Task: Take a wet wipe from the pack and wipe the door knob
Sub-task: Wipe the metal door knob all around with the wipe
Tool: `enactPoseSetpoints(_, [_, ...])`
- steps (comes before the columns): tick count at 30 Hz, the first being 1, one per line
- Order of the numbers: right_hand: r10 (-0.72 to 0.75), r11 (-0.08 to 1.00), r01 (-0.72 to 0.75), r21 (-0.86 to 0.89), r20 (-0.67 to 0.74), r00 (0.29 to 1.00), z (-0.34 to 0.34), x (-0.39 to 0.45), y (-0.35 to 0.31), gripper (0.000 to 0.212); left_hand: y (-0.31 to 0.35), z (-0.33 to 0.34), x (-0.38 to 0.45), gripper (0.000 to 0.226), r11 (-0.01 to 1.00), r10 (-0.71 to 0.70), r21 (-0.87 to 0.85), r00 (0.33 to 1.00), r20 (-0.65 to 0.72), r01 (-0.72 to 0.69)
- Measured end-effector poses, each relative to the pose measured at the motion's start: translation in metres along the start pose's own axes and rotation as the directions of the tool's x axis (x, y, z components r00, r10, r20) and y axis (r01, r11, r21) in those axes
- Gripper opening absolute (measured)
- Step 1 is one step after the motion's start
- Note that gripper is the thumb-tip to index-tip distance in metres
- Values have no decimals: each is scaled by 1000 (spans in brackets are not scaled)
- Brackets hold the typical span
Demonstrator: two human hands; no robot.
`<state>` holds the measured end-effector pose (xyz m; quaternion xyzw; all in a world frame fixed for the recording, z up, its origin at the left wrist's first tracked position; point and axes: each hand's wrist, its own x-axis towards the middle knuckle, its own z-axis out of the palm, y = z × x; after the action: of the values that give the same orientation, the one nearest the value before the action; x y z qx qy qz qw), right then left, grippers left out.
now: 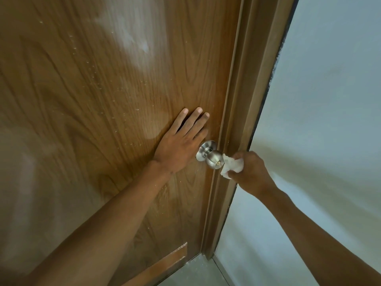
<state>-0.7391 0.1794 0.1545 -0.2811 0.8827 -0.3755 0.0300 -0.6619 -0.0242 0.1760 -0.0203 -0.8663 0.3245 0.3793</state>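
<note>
While left hand [179,143] lies flat on door [92,100], right hand [250,172] grips wipe [231,165] against knob [213,161], frame [243,120] beside

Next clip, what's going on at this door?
A person is cleaning the round brushed-metal door knob on a brown wood-grain door. The right hand has its grip on a crumpled white wet wipe, held against the knob's right side. The left hand lies flat on the door panel just left of the knob, fingers straight. The wipe pack is not in view.
</note>
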Motion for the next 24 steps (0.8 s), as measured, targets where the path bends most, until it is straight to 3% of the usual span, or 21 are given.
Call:
enactPoseSetpoints(3, [-72,990,79,-114,59,996,-15,4,-15,51,-1,-1,0,30,1000,5,0,1000,0,-5])
enactPoseSetpoints(5, [-67,959,100,-266,132,989,-24,6,-21,54,-1,-1,0,27,1000,6,2,1000,-13,-6])
enactPoseSetpoints(7, [-38,949,89,-302,171,985,-30,7,-24,49,-1,-2,0,27,1000,6,3,1000,-17,-6])
enactPoseSetpoints(11, [-44,986,63,-155,124,991,-34,11,-29,34,0,-1,1,25,1000,5,-7,1000,-26,-5])
enactPoseSetpoints(14, [14,992,-24,123,82,997,-29,19,-28,24,-1,-1,0,26,1000,6,-11,1000,-27,-6])
enactPoseSetpoints(19, [84,784,-161,599,155,984,-14,26,-18,21,-2,-1,0,35,1000,14,-2,1000,5,-14])
enactPoseSetpoints(21, [95,751,-158,641,132,987,-6,28,-14,21,-2,-1,0,36,1000,14,5,1000,7,-14])
enactPoseSetpoints(24, [149,814,-155,560,56,987,8,29,-16,12,-2,-2,0,34,1000,5,-5,1000,1,-5])
